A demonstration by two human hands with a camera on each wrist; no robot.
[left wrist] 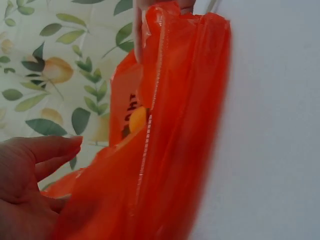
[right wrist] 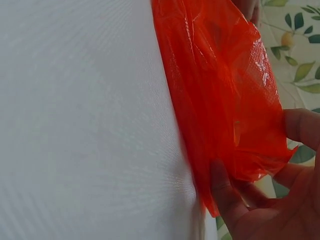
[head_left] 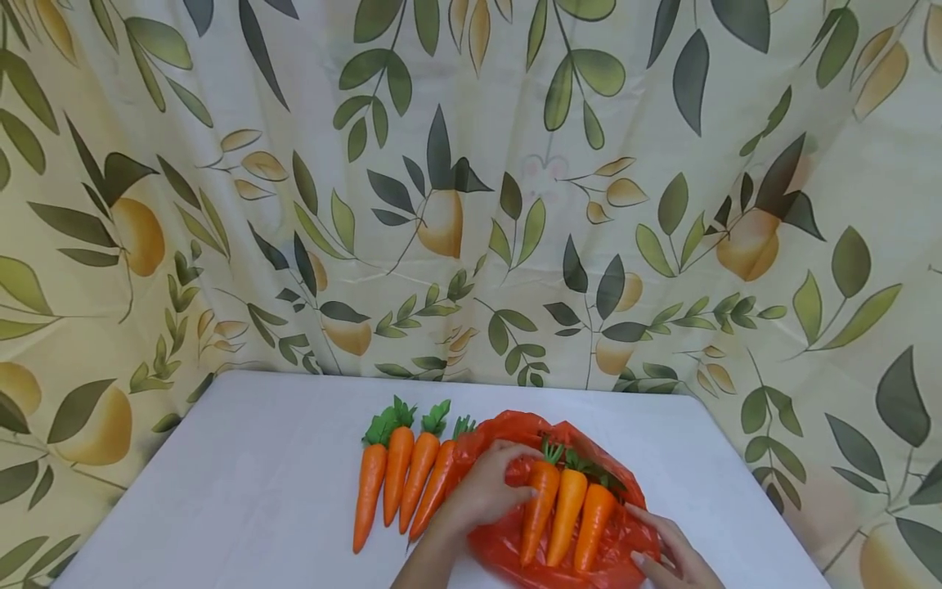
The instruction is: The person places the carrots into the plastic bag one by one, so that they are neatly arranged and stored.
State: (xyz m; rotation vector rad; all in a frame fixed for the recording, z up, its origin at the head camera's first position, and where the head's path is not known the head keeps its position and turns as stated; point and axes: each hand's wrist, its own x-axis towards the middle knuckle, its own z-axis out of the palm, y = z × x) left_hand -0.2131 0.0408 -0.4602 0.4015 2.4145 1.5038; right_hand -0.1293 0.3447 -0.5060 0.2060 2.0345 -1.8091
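Observation:
A red plastic bag lies spread on the table with its mouth open, and three orange carrots with green tops rest side by side in it. My left hand reaches over the bag's left rim, thumb and fingers apart, fingertips right at the leftmost of these carrots. In the left wrist view that hand's fingers are extended beside the bag. At the bag's right side my right hand holds its edge; the right wrist view shows fingers bent against the red plastic.
Several more carrots with leafy tops lie in a row left of the bag. The white tabletop extends on both sides. Behind it hangs a curtain printed with fruit and leaves.

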